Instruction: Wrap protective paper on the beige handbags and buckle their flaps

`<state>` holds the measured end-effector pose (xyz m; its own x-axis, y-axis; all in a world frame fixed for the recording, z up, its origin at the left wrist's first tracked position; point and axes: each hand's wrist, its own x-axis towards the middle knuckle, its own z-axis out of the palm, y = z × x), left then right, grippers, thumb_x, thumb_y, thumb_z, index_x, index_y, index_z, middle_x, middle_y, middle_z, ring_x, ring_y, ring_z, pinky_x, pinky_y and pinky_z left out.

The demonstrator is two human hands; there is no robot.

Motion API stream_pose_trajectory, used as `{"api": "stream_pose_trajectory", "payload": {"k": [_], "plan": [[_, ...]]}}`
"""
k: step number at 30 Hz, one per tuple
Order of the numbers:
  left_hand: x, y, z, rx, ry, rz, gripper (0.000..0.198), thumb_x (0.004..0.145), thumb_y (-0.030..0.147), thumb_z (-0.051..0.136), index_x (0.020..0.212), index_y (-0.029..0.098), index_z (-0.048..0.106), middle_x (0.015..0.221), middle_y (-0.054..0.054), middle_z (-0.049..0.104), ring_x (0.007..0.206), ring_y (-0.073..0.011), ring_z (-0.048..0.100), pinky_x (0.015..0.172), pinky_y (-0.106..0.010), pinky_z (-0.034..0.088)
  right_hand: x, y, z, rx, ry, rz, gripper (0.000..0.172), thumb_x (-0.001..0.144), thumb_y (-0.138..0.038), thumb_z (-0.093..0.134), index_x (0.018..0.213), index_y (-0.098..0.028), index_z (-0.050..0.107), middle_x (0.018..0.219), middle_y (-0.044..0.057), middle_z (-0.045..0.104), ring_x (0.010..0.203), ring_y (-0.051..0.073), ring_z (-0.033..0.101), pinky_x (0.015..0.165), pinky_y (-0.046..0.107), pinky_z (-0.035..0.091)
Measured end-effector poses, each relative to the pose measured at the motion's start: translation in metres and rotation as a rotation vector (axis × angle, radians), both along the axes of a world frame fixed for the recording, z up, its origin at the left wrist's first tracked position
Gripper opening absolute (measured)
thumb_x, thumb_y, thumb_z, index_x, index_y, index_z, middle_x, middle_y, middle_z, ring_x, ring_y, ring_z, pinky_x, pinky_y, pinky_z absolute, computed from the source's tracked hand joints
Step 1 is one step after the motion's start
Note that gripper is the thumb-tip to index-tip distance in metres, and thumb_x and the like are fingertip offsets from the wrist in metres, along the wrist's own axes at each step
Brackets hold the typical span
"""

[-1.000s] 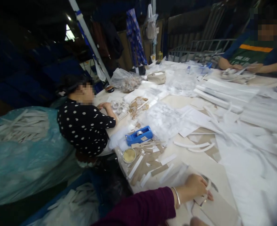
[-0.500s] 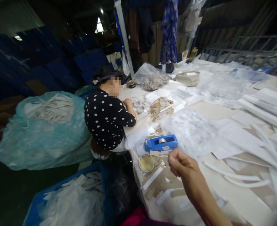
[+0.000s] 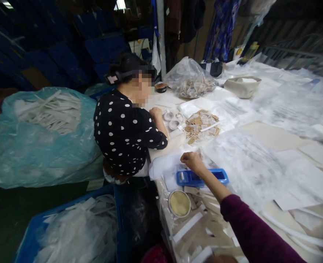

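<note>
My right hand [image 3: 192, 160], in a purple sleeve, reaches in from the lower right with its fingers curled together. Whatever they may hold is too small to make out. Beneath the wrist lies a blue tape dispenser [image 3: 187, 179], and my forearm crosses over it. A round tin [image 3: 179, 204] with a yellowish content stands just in front of the dispenser. Beyond the hand is a pile of small brown and white pieces [image 3: 201, 124], with a white sheet [image 3: 164, 166] to the hand's left. My left hand is not in view.
A person in a polka-dot top [image 3: 125, 131] sits at the table's left edge, near several tape rolls [image 3: 174, 125]. A teal bag [image 3: 40, 153] and a blue bin [image 3: 26, 233] of white scraps stand on the floor. Plastic sheets [image 3: 240, 160] cover the table's right.
My right hand has moved forward and left, from in front of the tape dispenser to beyond it. More of my sleeve shows, and the whole view has shifted.
</note>
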<state>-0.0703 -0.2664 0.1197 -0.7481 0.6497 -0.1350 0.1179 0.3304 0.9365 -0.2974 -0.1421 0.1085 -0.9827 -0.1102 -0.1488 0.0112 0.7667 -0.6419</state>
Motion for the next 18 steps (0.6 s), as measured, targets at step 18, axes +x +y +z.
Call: {"api": "stream_pose_trajectory", "payload": {"k": [18], "plan": [[-0.155, -0.109, -0.058, -0.15, 0.013, 0.68, 0.012, 0.074, 0.012, 0.055, 0.082, 0.016, 0.063, 0.081, -0.002, 0.064, 0.075, -0.0129, 0.06, 0.07, -0.024, 0.048, -0.04, -0.05, -0.032, 0.182, -0.243, 0.626, 0.03, 0.056, -0.013, 0.076, 0.084, -0.02, 0.068, 0.078, 0.0, 0.068, 0.071, 0.015, 0.061, 0.061, 0.02, 0.041]]}}
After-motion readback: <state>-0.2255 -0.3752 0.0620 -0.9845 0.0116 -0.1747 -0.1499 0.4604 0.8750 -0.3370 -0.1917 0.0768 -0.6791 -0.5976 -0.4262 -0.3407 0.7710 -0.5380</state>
